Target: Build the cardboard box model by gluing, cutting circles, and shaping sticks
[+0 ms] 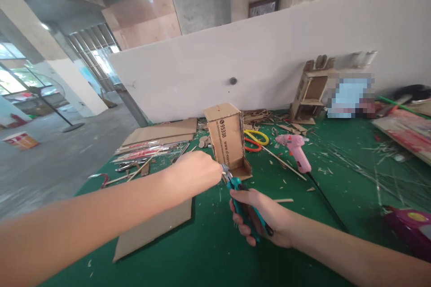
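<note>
A: How do your hands stand?
B: Your right hand (261,213) is wrapped around the teal handles of the pliers (236,184). Your left hand (200,168) is curled closed right at their metal tip; I can't tell what it grips.

A: Where is your work?
B: Your pliers point to the far left above the green table (215,255), their tip in front of the cardboard box (229,139), whose printed side faces you. I can't tell whether they touch it.

A: Which step do you seem to be on?
B: Probably nipping some small piece at your left fingers. A thin stick (284,200) lies just beyond your right hand, and the pink glue gun (298,147) sits farther right.

A: What does your next move call for?
B: Likely a steady left hand, fingertips clear of the tip, and an even squeeze from your right.
</note>
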Action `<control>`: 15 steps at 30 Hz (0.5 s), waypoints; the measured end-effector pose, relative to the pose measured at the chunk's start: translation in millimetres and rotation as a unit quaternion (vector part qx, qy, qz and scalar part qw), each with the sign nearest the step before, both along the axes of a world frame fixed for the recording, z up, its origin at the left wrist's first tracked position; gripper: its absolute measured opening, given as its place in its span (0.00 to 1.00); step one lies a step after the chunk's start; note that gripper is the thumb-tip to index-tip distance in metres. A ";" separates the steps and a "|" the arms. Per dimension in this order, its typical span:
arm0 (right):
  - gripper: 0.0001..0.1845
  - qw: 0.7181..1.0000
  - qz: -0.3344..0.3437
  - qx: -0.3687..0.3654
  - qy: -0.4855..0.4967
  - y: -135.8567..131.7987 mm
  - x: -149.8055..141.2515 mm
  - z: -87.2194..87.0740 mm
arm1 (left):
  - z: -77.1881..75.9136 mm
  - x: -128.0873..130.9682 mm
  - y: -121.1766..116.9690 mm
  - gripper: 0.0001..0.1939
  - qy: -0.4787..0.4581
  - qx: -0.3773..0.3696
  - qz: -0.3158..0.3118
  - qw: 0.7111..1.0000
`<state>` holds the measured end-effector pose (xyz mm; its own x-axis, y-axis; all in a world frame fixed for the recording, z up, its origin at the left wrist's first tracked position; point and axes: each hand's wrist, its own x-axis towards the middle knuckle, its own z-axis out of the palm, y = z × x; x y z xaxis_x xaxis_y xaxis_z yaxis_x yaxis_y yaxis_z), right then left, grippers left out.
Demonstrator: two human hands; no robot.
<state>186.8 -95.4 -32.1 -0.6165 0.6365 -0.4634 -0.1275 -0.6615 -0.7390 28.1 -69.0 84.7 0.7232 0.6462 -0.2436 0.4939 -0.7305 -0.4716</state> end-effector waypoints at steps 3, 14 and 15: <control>0.17 1.000 -0.002 0.026 0.010 -0.6 0.5 -1.4 | -0.8 -5.1 -2.0 0.12 0.009 0.005 0.021 1.000; 0.20 0.963 -0.005 0.266 0.033 -1.9 27.0 -4.8 | -48.2 -76.5 31.2 0.09 -0.117 0.091 0.217 0.965; 0.20 0.956 -0.014 0.293 0.025 -1.7 27.9 -6.3 | -55.6 -80.5 35.5 0.10 -0.137 0.101 0.237 0.957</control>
<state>214.7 -97.1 -38.4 -0.6072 0.7945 0.0072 -0.1842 -0.1319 -0.9740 -52.4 -33.5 29.1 0.3572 0.9309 0.0765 0.8718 -0.3029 -0.3851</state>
